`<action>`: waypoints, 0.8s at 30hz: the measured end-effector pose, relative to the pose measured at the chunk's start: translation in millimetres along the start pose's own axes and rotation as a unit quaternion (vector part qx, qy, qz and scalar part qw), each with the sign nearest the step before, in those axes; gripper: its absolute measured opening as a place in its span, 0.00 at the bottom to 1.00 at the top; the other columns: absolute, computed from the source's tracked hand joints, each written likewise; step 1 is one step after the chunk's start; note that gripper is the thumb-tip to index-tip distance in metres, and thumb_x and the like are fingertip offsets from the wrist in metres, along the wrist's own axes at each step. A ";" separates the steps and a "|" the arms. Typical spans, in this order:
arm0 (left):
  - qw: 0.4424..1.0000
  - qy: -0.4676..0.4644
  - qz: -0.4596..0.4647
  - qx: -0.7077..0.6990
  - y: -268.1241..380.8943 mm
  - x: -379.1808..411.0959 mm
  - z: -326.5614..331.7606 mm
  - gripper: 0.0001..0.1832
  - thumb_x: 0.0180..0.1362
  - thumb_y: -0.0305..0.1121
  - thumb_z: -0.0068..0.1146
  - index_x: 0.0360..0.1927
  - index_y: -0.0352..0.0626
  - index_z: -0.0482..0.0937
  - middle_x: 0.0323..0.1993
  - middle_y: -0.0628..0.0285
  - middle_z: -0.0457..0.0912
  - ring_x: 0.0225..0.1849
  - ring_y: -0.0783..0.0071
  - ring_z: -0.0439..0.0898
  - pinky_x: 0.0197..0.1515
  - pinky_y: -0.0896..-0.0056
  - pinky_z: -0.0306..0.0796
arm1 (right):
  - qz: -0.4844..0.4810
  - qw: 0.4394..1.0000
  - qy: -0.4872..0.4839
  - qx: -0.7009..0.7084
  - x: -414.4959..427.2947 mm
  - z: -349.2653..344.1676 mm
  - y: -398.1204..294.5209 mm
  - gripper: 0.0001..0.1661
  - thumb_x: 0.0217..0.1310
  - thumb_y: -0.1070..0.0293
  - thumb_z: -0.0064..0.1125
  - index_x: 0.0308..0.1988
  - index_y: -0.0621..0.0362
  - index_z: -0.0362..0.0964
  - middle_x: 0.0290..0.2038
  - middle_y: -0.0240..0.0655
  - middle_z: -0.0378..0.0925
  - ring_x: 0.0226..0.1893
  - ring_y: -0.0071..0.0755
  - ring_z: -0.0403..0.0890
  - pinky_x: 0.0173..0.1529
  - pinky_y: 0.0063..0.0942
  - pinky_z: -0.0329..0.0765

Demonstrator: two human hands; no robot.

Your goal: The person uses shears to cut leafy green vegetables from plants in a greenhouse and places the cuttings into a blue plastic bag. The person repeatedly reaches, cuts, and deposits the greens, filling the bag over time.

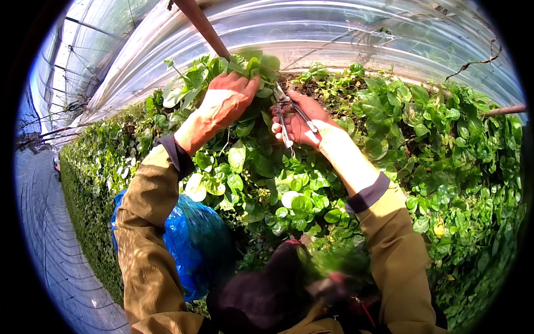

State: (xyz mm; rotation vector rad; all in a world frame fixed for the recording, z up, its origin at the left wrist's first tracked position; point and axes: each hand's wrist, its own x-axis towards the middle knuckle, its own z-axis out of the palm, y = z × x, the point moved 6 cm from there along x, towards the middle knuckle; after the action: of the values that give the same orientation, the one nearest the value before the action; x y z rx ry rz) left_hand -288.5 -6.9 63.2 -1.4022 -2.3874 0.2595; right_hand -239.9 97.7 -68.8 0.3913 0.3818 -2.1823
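Observation:
My left hand (231, 94) grips leafy green stems (250, 67) at the top of the planting, its back towards me. Just right of it, my right hand (302, 121) holds metal pruning shears (283, 108), palm turned up. The blades point away from me, towards the stems beside my left fingers, and the handles lie across the palm. Where the blade tips meet the stems is partly hidden by leaves. Broad, glossy leaves (302, 204) grow thickly below both hands.
A blue plastic bag (190, 242) stands by my left forearm. A rusty pole (202, 25) slants down beyond my left hand, before the clear plastic greenhouse wall (300, 33). Another pole (507, 110) juts in at the right. Dense plants (463, 175) spread to both sides.

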 end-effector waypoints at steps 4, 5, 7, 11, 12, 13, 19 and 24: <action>0.998 -0.017 -0.037 -0.058 4.4 3.1 -11.3 0.14 0.51 0.29 0.53 0.43 0.43 0.79 0.26 0.60 0.78 0.32 0.60 0.80 0.32 0.59 0.74 | 0.029 0.998 -0.042 0.045 -2.6 -10.3 -3.1 0.29 0.70 0.42 0.43 0.41 0.61 0.70 0.23 0.36 0.72 0.19 0.31 0.74 0.21 0.28 0.71; 0.995 -0.032 -0.053 -0.080 4.6 2.7 -21.2 0.14 0.51 0.29 0.52 0.43 0.44 0.80 0.26 0.60 0.78 0.33 0.60 0.80 0.32 0.59 0.74 | 0.067 0.992 -0.068 0.088 -8.3 -13.3 -0.6 0.29 0.69 0.42 0.44 0.40 0.60 0.70 0.22 0.34 0.71 0.18 0.28 0.72 0.20 0.26 0.69; 0.959 -0.020 -0.126 -0.252 6.1 -1.2 -52.0 0.15 0.52 0.23 0.53 0.44 0.44 0.81 0.25 0.64 0.79 0.27 0.73 0.77 0.29 0.67 0.72 | 0.024 0.995 -0.029 0.091 -45.1 -22.6 7.5 0.31 0.69 0.39 0.42 0.40 0.58 0.70 0.21 0.30 0.69 0.16 0.24 0.67 0.18 0.23 0.63; 0.669 -0.097 -0.377 -0.633 4.1 -56.0 -87.4 0.09 0.61 0.22 0.54 0.42 0.39 0.83 0.27 0.74 0.80 0.25 0.90 0.68 0.28 0.81 0.66 | -0.054 0.996 -0.016 0.067 -114.9 -19.3 28.0 0.30 0.71 0.41 0.38 0.40 0.57 0.73 0.23 0.32 0.74 0.16 0.27 0.69 0.19 0.24 0.67; 0.671 -0.123 -0.398 -0.614 3.2 -69.5 -92.5 0.08 0.63 0.25 0.54 0.43 0.38 0.83 0.27 0.77 0.79 0.25 0.92 0.69 0.27 0.85 0.63 | -0.095 0.995 0.037 0.021 -126.6 -20.7 33.1 0.29 0.72 0.43 0.39 0.40 0.58 0.73 0.23 0.32 0.73 0.17 0.27 0.69 0.20 0.25 0.69; 0.667 -0.082 -0.415 -0.614 2.5 -76.9 -98.6 0.08 0.63 0.27 0.55 0.43 0.39 0.83 0.26 0.77 0.79 0.25 0.92 0.68 0.26 0.86 0.62 | -0.091 0.994 0.056 0.001 -133.1 -19.6 38.4 0.25 0.71 0.46 0.42 0.41 0.57 0.72 0.23 0.32 0.73 0.17 0.27 0.70 0.22 0.26 0.70; 0.548 -0.012 -0.469 -0.693 15.6 -96.6 -121.5 0.14 0.63 0.37 0.59 0.48 0.39 0.82 0.25 0.76 0.77 0.22 0.90 0.69 0.25 0.85 0.62 | -0.242 0.942 0.102 -0.206 -153.4 45.4 44.3 0.22 0.65 0.54 0.60 0.50 0.55 0.63 0.29 0.33 0.75 0.21 0.24 0.76 0.24 0.26 0.76; 0.414 0.012 -0.447 -0.793 39.7 -113.4 -131.5 0.21 0.64 0.37 0.57 0.59 0.44 0.73 0.46 0.65 0.80 0.43 0.79 0.78 0.39 0.76 0.73 | -0.311 0.910 0.096 -0.259 -157.1 95.0 50.9 0.25 0.62 0.63 0.65 0.54 0.54 0.64 0.36 0.29 0.74 0.24 0.23 0.78 0.29 0.24 0.77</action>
State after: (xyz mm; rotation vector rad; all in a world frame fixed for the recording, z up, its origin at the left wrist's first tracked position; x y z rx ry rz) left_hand -154.4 -89.2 146.8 0.1089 -2.4551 -2.7457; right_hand -121.7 140.9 74.2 0.1941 1.3119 -2.5210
